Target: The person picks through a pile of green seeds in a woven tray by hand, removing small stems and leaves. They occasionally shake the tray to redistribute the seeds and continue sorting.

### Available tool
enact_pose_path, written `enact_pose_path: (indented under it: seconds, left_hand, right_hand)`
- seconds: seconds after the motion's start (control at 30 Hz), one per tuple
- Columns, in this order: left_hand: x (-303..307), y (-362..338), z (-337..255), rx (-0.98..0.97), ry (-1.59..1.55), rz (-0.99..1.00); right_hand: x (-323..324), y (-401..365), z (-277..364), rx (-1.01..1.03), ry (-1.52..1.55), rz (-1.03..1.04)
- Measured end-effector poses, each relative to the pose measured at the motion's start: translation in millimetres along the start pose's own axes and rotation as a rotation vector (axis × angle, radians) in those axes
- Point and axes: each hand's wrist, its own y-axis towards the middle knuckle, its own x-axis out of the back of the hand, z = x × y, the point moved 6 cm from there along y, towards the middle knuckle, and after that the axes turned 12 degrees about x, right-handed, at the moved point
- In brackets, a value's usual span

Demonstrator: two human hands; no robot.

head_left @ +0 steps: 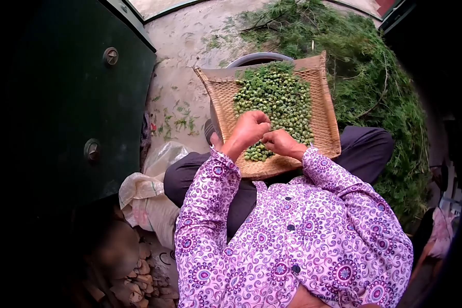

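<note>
The left hand (249, 128) is curled into a loose fist, knuckles up, wrist bent, its fingertips turned toward the right hand (282, 142). The right hand is curled too, fingers bunched. The two meet tip to tip over the near edge of the tray (324, 120). Whether they pinch anything between them is hidden by the fingers themselves.

Both forearms come up from the body in sleeves (210, 190) of thin purple cloth printed with swirls and round flowers, elbows bent and held close.

Under the hands lie the pods (277, 95), small, round, bumpy and green. They are heaped down the middle of the tray from its far edge to its near edge, and the hands touch the near end of the heap. The tray is flat and squarish, of woven tan strips with a bound rim. It rests tilted on the lap, on dark trousers (367, 149), with its far edge on the grey rim of a round basin (256, 57).

Past the tray's right edge lies a big mound of feathery green branches (380, 82). Off its left edge there is pale, rough ground (185, 41) strewn with sprigs. Further left stands a dark green metal door (77, 108) with round bolts. A crumpled pale sack (146, 192) lies below it, near some rough stones (138, 277).
</note>
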Motion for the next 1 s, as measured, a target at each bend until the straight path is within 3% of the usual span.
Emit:
enact_pose_path:
  seconds: [0.07,0.13,0.33,0.4,0.47,0.57,0.67,0.73,0.8,0.87,0.93,1.0]
  left_hand:
    - [0.5,-4.1,-2.4,-0.002,0.007,-0.005]
    - [1.4,-4.4,-1.8,-0.026,0.063,-0.027]
    - [8.5,-5.9,-7.5,-0.059,0.097,-0.083]
    - [10.8,-8.8,-11.1,-0.068,0.100,-0.092]
    - [10.5,-10.6,-13.0,-0.077,0.104,-0.097]
    - [9.7,-9.9,-14.7,-0.070,0.153,-0.089]
    - [6.4,-12.7,-20.0,-0.037,0.209,-0.088]
    - [4.0,-14.8,-22.4,-0.076,0.272,-0.104]
    - [-7.5,-7.9,-6.9,-0.005,0.315,0.045]
    - [-17.7,-6.2,1.4,-0.044,0.565,0.129]
    - [-23.3,-12.3,4.2,0.000,0.714,0.178]
    - [-25.4,-7.6,8.3,-0.003,0.736,0.164]
  right_hand:
    - [-22.0,5.6,8.5,0.042,-0.260,0.137]
    - [-47.2,11.9,0.4,0.156,-0.453,0.070]
    - [-52.3,19.4,-2.1,0.039,-0.501,0.130]
    - [-39.9,12.2,-13.7,-0.124,-0.312,0.049]
    - [-25.8,9.1,-17.1,-0.059,-0.085,-0.029]
    - [11.3,-11.5,-21.3,-0.421,0.717,-0.137]
    - [56.5,-38.3,-33.4,-0.570,0.823,-0.342]
    - [106.6,-56.6,-33.9,-0.506,0.764,-0.557]
    - [159.6,-85.6,-51.6,-0.430,0.721,-0.786]
    - [211.5,-126.3,-81.6,-0.472,0.265,-0.942]
    - [244.6,-146.6,-54.5,-0.421,-0.859,-0.783]
    - [242.0,-145.0,-43.3,-0.301,-0.908,-0.822]
